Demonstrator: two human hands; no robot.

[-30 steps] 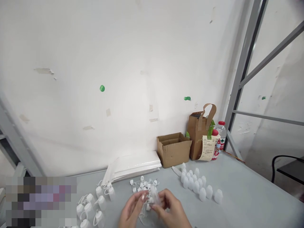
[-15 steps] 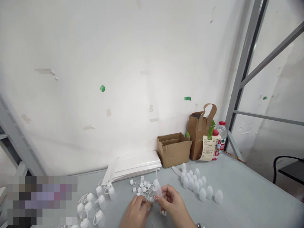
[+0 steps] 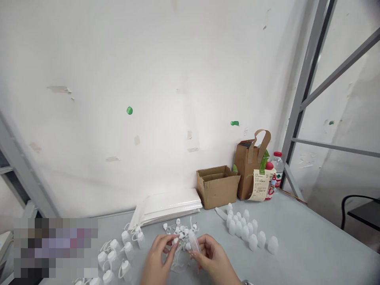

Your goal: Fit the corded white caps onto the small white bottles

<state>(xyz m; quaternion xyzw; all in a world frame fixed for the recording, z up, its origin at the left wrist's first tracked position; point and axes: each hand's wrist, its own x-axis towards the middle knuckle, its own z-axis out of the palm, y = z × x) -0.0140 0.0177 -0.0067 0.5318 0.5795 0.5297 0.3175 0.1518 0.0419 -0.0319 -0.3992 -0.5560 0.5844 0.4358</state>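
Observation:
My left hand (image 3: 158, 255) pinches a small white cap (image 3: 175, 240) between thumb and fingertips, and a thin white strap hangs below it. In my right hand (image 3: 212, 257) is a translucent plastic tube (image 3: 194, 241), tilted, its narrow tip pointing up. The fingers are wrapped round the tube's lower part, whose end is hidden. A pile of loose white caps with straps (image 3: 178, 224) lies on the grey table just beyond both hands.
Several capped bottles (image 3: 112, 259) stand at the left. Frosted bottles without straps (image 3: 245, 232) stand at the right. Along the wall are a stack of white sheets (image 3: 172, 202), an open cardboard box (image 3: 219, 192), a brown paper bag (image 3: 246, 174) and a water bottle (image 3: 278, 164).
My left hand has moved left and up from the pile, and a white cap with its strap now shows in its fingers. The tube in my right hand has shifted slightly left and leans more.

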